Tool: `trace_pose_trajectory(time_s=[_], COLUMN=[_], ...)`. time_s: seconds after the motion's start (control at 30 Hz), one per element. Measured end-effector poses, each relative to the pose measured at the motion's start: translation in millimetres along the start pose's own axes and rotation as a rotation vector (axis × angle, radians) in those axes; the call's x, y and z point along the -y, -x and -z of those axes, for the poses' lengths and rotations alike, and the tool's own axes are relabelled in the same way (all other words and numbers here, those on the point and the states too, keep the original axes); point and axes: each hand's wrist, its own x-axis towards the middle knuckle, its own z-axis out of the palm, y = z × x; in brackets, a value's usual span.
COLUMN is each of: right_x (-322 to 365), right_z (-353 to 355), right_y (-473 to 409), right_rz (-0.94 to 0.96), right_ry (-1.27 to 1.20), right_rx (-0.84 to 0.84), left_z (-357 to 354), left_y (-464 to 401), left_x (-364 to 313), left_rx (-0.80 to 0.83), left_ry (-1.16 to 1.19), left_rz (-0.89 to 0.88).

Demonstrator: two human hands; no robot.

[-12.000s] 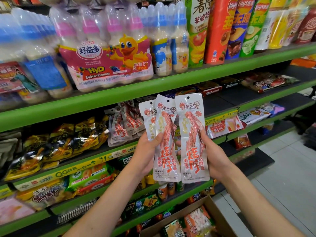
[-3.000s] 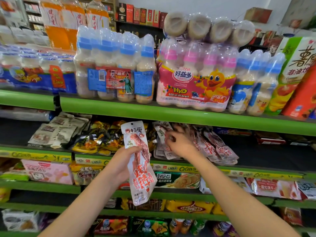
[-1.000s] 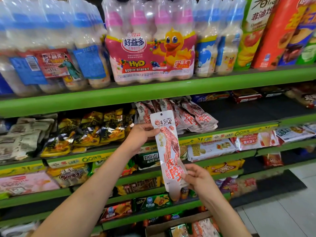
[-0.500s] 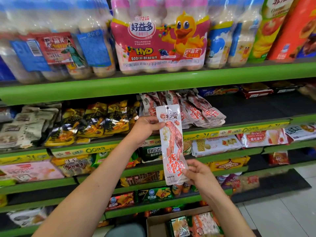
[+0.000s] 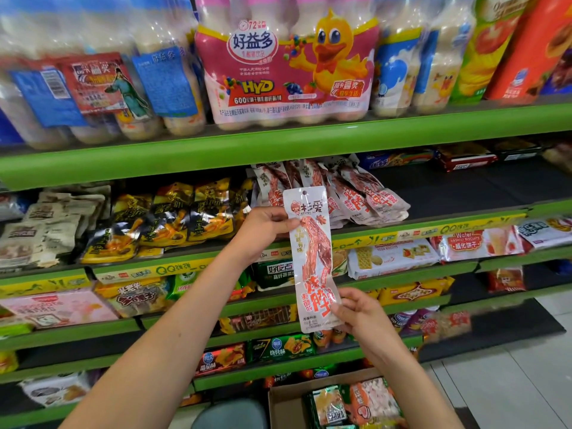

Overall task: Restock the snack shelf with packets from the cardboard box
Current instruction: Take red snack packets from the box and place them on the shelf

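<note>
We see a long, narrow white plastic snack packet (image 5: 312,258) printed with red meat strips and red characters, held upright in front of the green-edged metal snack shelf (image 5: 278,144). The left hand (image 5: 263,227) pinches the packet near its top edge, thumb on the front face and the other fingers curled behind. The right hand (image 5: 356,308) pinches its lower right edge, thumb on the front and fingers tucked behind. The packet hangs in the air between the two hands, touching no shelf. Just behind its top, on the second tier, a leaning row of matching white-and-red packets (image 5: 356,193) stands fanned to the right. To their left lie yellow-and-black foil snack bags (image 5: 173,218). On the tier above stands a pink shrink-wrapped pack of milk-drink bottles with a yellow duck (image 5: 288,66). At the lower edge, an open brown cardboard box (image 5: 288,407) on the floor holds assorted packets (image 5: 353,404).
</note>
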Motion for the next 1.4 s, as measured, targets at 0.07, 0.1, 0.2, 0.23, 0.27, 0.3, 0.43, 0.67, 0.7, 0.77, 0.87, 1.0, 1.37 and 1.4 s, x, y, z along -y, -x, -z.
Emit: trace_pose_trajectory(time_s=[0.07,0.1,0.2,0.23,0.27,0.3,0.43,0.67,0.7,0.77,0.87,1.0,1.37,1.4], right_x=[0,-1,0,0,0,-1,-1,-2,-2,-2,2,5,24,25], right_z=[-1,-1,-1,0,0,0,-1,-1,-1,-1,-3,-3,-34,-38], right_y=[1,1,2,2,2,2,3,3,3,4,5,8,12,11], right_rz=[-0.003,-0.005,-0.014,-0.017,-0.019,-0.020,-0.023,-0.021,-0.019,-0.002,0.067,0.162,0.203,0.224], right_ry=[-0.004,-0.006,-0.002,0.000,0.000,-0.002,-0.017,-0.062,-0.070,-0.091,-0.122,-0.043,0.375,0.429], right_rx=[-0.003,-0.005,-0.005,-0.005,-0.005,-0.004,0.004,0.010,0.010,-0.001,-0.040,-0.078,-0.107,-0.131], left_z=[0,0,0,0,0,0,0,-1,-1,-1,-1,-2,-5,-5], left_y=[0,0,-1,-1,0,0,0,-1,-1,-2,-3,-5,-5,-4], left_x=[0,0,1,0,1,1,1,2,2,2,3,5,4,3], left_rx=[0.000,0.000,0.003,0.005,0.006,0.008,0.010,0.012,0.013,0.019,0.004,-0.025,-0.048,-0.043], left_ry=[0.001,0.002,0.011,0.013,0.012,0.012,0.014,0.029,0.034,0.048,0.056,0.064,0.037,0.051], left_rz=[0.001,0.001,0.002,0.002,0.002,0.002,0.001,-0.009,-0.007,-0.008,-0.011,-0.015,-0.013,-0.016])
